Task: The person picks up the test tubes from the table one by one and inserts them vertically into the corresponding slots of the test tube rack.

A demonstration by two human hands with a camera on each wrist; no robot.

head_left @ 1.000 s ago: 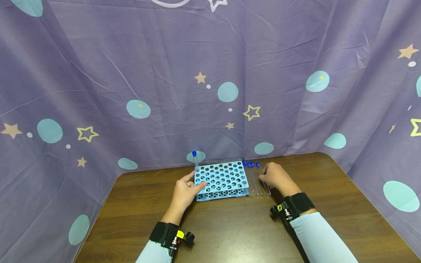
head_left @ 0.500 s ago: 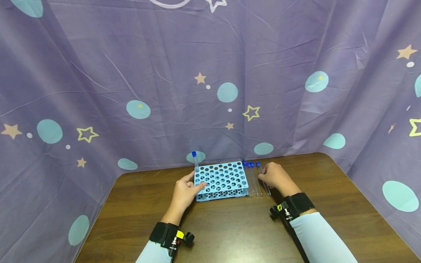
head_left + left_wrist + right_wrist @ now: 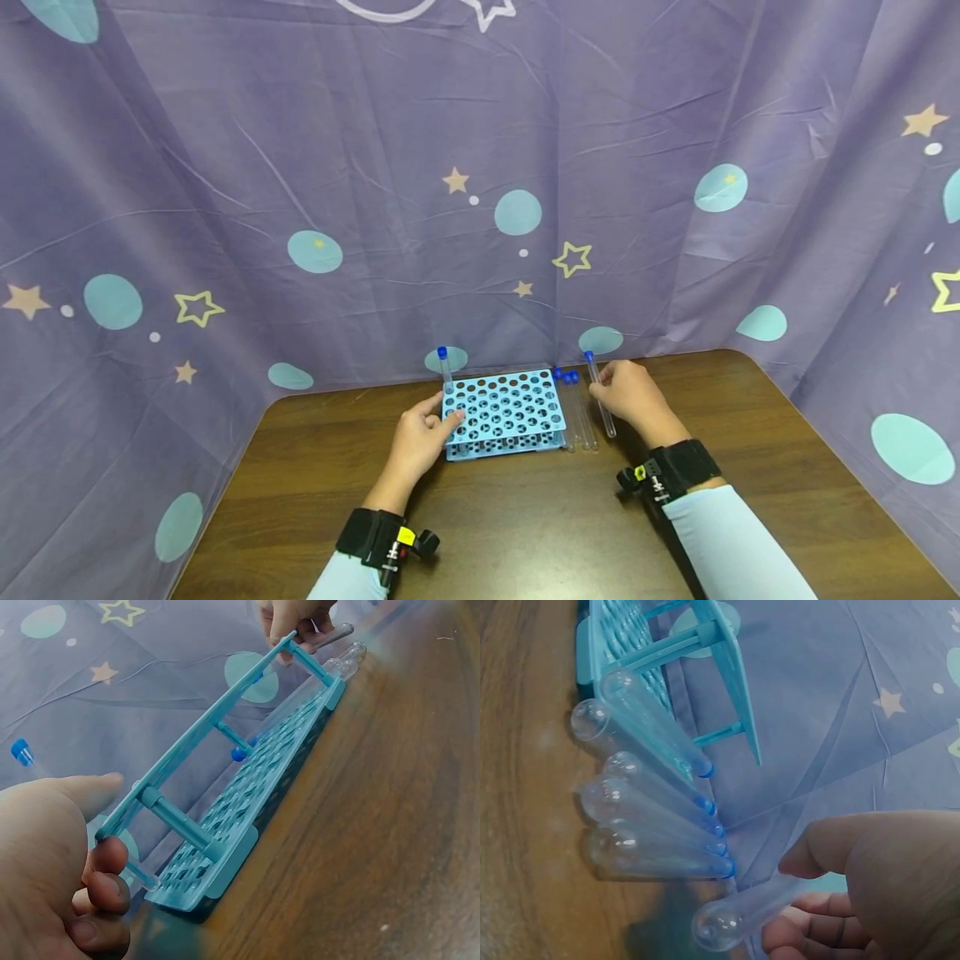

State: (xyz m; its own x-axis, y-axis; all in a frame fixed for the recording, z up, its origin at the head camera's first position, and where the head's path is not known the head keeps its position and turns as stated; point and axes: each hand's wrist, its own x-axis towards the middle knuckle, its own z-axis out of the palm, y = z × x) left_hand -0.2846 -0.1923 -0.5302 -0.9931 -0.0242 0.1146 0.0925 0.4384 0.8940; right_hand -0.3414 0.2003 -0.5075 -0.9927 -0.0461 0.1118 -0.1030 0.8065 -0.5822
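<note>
A light-blue test tube rack (image 3: 504, 434) stands on the table. My left hand (image 3: 418, 437) grips its left end, thumb over the top plate and fingers curled at the edge, as the left wrist view shows. One blue-capped test tube (image 3: 447, 377) stands upright in the back left corner hole. To the right, my right hand (image 3: 633, 400) pinches another clear test tube (image 3: 607, 422) between thumb and fingers. In the right wrist view this held tube (image 3: 721, 926) is raised off the table, rounded end toward the camera; its cap is hidden there behind the hand.
Several more capped test tubes (image 3: 660, 855) lie side by side along the rack's right end, blue caps toward the back. The wooden table (image 3: 525, 517) meets a purple patterned curtain (image 3: 630, 283) just behind the rack.
The right hand has lifted its test tube a little up and away from the other tubes. The left thumb has shifted slightly left on the rack's top.
</note>
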